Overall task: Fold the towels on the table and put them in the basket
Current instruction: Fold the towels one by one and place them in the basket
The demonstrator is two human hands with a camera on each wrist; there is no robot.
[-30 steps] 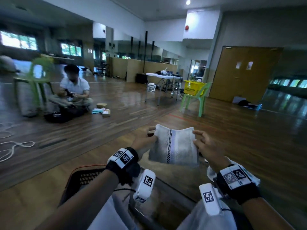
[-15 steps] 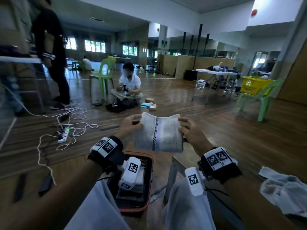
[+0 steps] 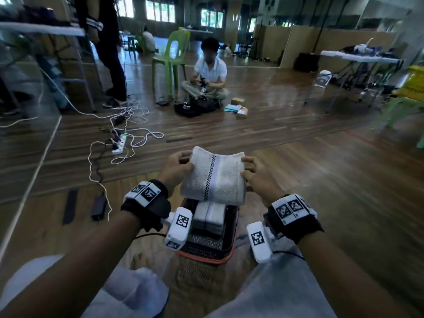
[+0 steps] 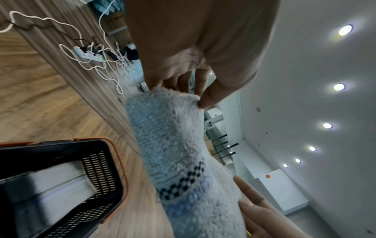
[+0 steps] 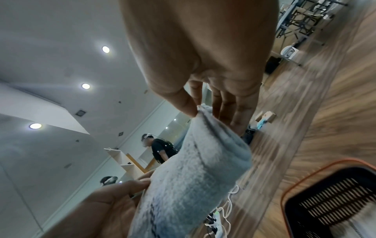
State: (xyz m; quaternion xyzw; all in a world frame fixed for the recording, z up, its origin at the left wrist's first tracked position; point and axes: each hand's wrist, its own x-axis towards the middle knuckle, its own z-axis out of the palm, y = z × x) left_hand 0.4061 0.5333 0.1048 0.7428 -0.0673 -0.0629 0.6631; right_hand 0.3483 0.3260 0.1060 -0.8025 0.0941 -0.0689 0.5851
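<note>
A folded white towel (image 3: 215,177) with a dark checkered stripe hangs in the air between my two hands. My left hand (image 3: 177,169) pinches its left edge, thumb on top (image 4: 205,99). On the other side my right hand (image 3: 255,177) pinches the towel (image 5: 195,173) between thumb and fingers. The towel (image 4: 179,145) hovers just above a black basket with an orange rim (image 3: 231,251) on the floor. Folded towels (image 3: 210,216) lie stacked inside the basket (image 4: 105,167).
My knees in light trousers (image 3: 275,292) flank the basket (image 5: 325,201). A power strip with tangled white cables (image 3: 119,145) and a black adapter (image 3: 98,206) lie on the wooden floor at left. A person (image 3: 206,72) sits on the floor ahead; green chair (image 3: 172,56) behind.
My view has swung left and down. Both hands have carried the folded towel from beside the table to directly above the basket, and the table with loose towels has left the view.
</note>
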